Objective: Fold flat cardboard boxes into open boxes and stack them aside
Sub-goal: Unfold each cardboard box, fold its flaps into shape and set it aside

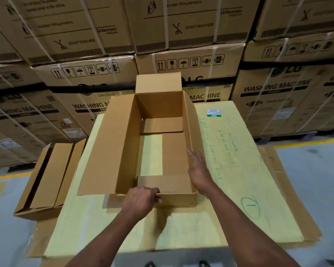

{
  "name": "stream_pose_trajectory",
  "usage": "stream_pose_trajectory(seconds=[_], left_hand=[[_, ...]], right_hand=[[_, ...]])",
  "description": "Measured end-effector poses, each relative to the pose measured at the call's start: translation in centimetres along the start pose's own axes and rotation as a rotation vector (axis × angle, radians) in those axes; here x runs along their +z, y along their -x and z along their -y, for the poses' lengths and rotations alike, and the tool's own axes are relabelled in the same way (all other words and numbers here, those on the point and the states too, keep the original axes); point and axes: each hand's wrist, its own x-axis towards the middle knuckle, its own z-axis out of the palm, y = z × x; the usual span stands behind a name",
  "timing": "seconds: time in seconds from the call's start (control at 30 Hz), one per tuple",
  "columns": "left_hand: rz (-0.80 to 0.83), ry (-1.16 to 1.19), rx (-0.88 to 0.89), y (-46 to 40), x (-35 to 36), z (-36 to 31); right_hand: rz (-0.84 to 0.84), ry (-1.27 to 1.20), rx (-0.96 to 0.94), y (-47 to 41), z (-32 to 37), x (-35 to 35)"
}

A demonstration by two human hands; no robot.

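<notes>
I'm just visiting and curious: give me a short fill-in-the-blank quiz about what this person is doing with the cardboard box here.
1. The left hand grips the near wall of the open box, while the right hand rests with straight fingers on its ____ wall.
2. Through the gap in the box's floor shows the ____ sheet beneath.
3. The big stacked cartons behind are printed WASHING ____.
4. Another folded box lies to the ____ of the sheet.

Missing words: right; yellow; MACHINE; left

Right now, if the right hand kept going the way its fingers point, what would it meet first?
The right hand points forward along the open box's right wall. It looks already against that wall, so it would likely slide along it toward the far upright flap. Depth is unclear.
</notes>
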Motion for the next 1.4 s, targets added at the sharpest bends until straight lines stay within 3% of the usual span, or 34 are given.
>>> stream_pose_trajectory(seconds=[0.1, 0.2, 0.27, 0.3, 0.43, 0.57, 0.63, 0.73, 0.8, 0.9, 0.97, 1.1, 1.2, 1.3, 1.4], left_hand=[[-0.006, 0.055, -0.023, 0.2, -0.2, 0.1], [0.236, 0.37, -0.028, -0.3, -1.3, 1.1], [0.376, 0.826, -0.043, -0.8, -3.5, 1.3], [0.368, 1.007, -0.061, -1.3, -4.6, 1.1], [0.209, 1.357, -0.204, -5.4, -8.9, -0.8], [0.274, 1.627, -0.256, -8.7, -11.8, -1.8], [0.232, 1.612, -0.286, -9.0, -12.5, -1.4], [0.079, 1.435, -0.245, -7.8, -13.6, -0.2], [-0.007, 1.491, -0.202, -6.0, -14.6, 1.4], [-0.035, 1.692, -0.175, -3.4, -15.9, 6.1], [0.001, 1.809, -0.153, -2.0, -15.9, 9.5], [0.044, 1.918, -0.241, -0.7, -12.2, 12.4], [0.087, 1.96, -0.344, 0.0, -9.3, 12.4], [0.043, 2.046, -0.414, 0.1, -8.3, 12.9], [0.062, 2.207, -0.384, 0.5, -8.6, 14.6]], right_hand=[[-0.173, -0.022, 0.164, 0.6, -0.1, 0.0], [-0.15, -0.116, 0.315, 1.5, 0.2, 0.1], [-0.088, -0.183, 0.252, 2.2, 1.6, 0.4], [-0.095, -0.186, 0.229, 2.5, 2.7, 0.5], [-0.196, -0.103, 0.15, 4.1, 8.5, 1.8], [-0.261, 0.036, 0.006, 6.6, 13.4, 3.4], [-0.177, -0.006, -0.052, 7.5, 14.5, 3.2], [-0.047, -0.324, -0.119, 8.8, 15.2, 1.0], [-0.147, -0.345, -0.186, 8.9, 15.1, -1.3], [-0.399, -0.101, -0.184, 7.5, 13.6, -4.5], [-0.393, -0.012, -0.09, 5.6, 12.1, -5.1], [-0.077, -0.193, 0.056, 3.4, 10.1, -3.2], [-0.098, -0.264, 0.069, 2.5, 9.1, -1.0], [-0.18, -0.098, 0.278, 1.4, 7.3, 0.1], [-0.074, -0.258, 0.451, 1.5, 5.0, 0.2]])
